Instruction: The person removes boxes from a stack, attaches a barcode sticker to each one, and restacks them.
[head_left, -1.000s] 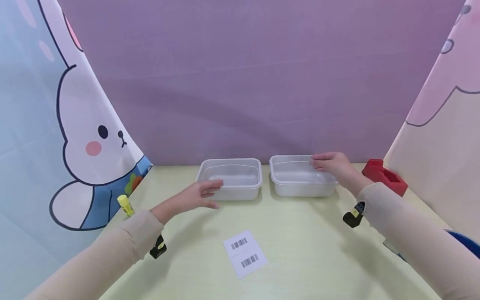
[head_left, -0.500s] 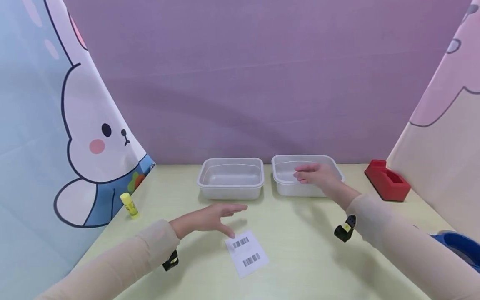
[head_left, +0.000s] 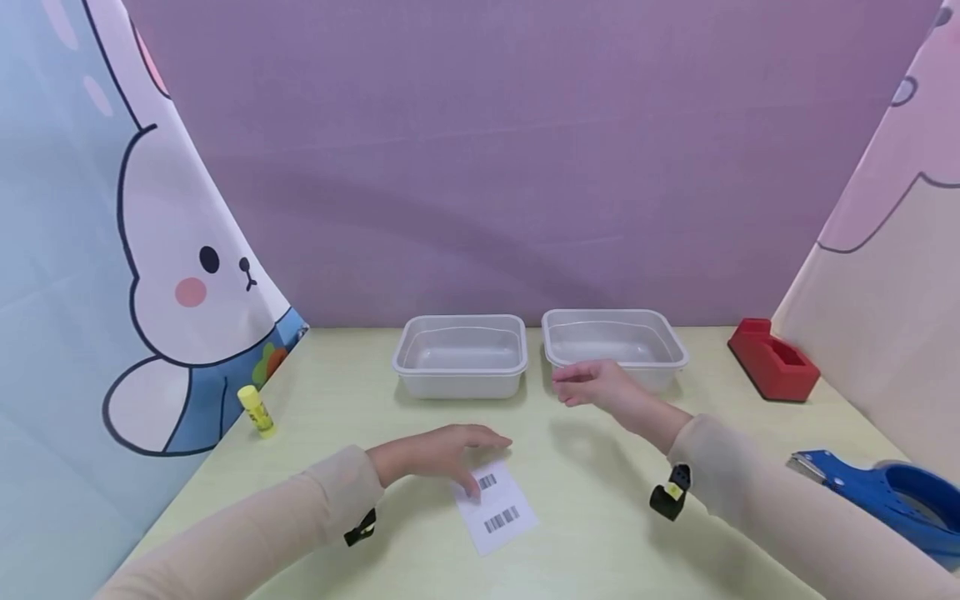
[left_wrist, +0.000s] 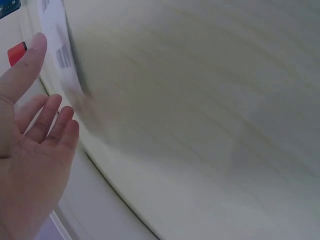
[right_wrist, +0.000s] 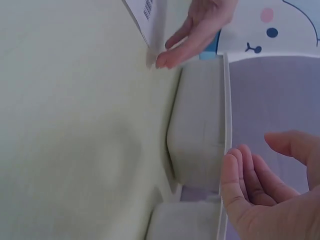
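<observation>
A white paper sheet [head_left: 497,518] printed with two barcodes lies on the pale yellow table, slightly turned. My left hand [head_left: 448,454] hovers at its upper left corner, thumb and fingers spread, and the thumb overlaps the top barcode in the head view. Nothing shows in the left palm [left_wrist: 37,165] in the left wrist view. In front of the right white plastic box [head_left: 663,379] is my right hand [head_left: 600,387], in the air with fingers relaxed and holding nothing. The right wrist view shows that hand [right_wrist: 280,195] with thumb apart from the fingers.
A second white plastic box [head_left: 461,386] stands left of the first, both near the purple backdrop. A yellow glue stick [head_left: 257,411] stands at the left edge. At right are a red tape dispenser base [head_left: 776,362] and a blue tape dispenser [head_left: 877,496].
My left hand has moved from the left box down and right to the paper. My right hand has come out from over the right box, moving left and toward me.
</observation>
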